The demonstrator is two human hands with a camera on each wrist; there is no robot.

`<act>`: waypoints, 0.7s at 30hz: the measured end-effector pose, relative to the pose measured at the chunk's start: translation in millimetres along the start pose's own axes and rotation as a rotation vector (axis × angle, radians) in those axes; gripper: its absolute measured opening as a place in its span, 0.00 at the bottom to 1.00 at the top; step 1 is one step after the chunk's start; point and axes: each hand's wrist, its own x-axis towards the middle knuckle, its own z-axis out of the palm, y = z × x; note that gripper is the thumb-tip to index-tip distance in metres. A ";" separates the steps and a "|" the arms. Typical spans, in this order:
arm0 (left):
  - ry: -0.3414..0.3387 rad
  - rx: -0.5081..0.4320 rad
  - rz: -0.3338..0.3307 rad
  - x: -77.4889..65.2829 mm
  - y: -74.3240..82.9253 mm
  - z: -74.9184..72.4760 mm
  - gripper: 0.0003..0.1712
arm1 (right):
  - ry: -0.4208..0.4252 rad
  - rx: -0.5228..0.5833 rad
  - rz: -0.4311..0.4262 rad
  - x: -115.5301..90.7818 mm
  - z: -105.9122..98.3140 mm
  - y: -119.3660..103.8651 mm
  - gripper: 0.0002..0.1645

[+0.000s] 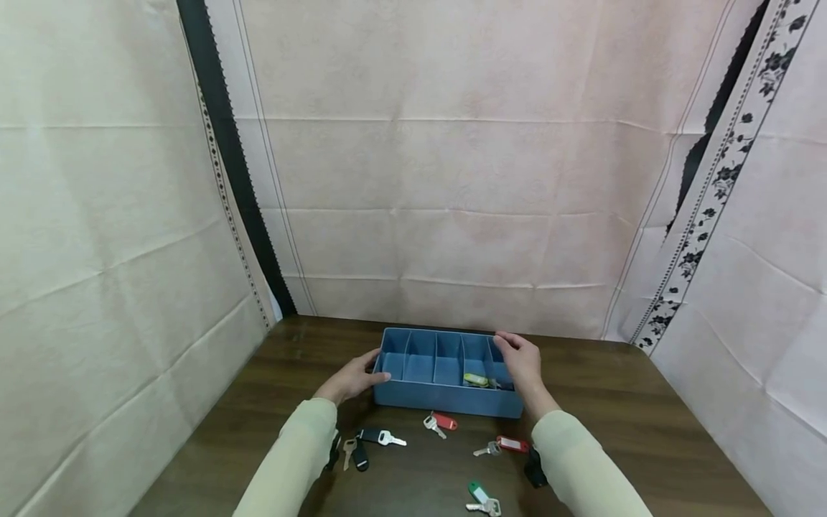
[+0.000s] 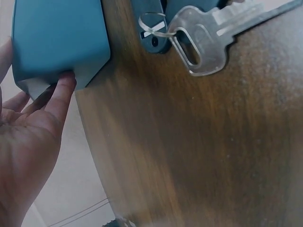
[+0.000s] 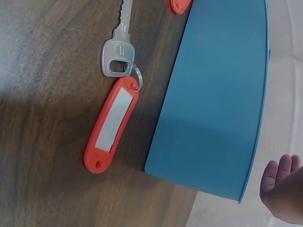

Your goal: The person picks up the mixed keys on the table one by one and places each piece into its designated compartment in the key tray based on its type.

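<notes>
A blue box (image 1: pixel 446 397) divided into several compartments stands on the table. My left hand (image 1: pixel 357 375) grips its left end, thumb over the near corner; in the left wrist view a fingertip is tucked at the box's (image 2: pixel 61 38) lower edge. At the right end my right hand (image 1: pixel 522 362) is over the box, fingertips near the far rim. The right wrist view shows those fingers (image 3: pixel 284 172) extended beyond the box's rim. A yellow-green key tag (image 1: pixel 476 379) lies in a right-hand compartment, with keys beside it; my right hand partly hides the end compartment.
On the brown table (image 1: pixel 413 488), in front of the box, lie keys with red tags (image 1: pixel 444 421) (image 1: pixel 512 444), dark tags (image 1: pixel 360 455), and a green tag (image 1: pixel 478 492). White cloth (image 1: pixel 420 179) hangs behind and at both sides.
</notes>
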 end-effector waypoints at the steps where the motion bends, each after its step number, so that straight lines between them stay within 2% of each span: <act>1: 0.002 -0.001 -0.002 -0.4 0.2 0.0 0.45 | 0.000 0.003 0.001 -0.5 -0.1 -0.3 0.23; 21: 0.000 -0.013 -0.008 -3.4 3.6 -1.0 0.43 | -0.055 0.014 0.014 -15.4 -11.2 -2.3 0.24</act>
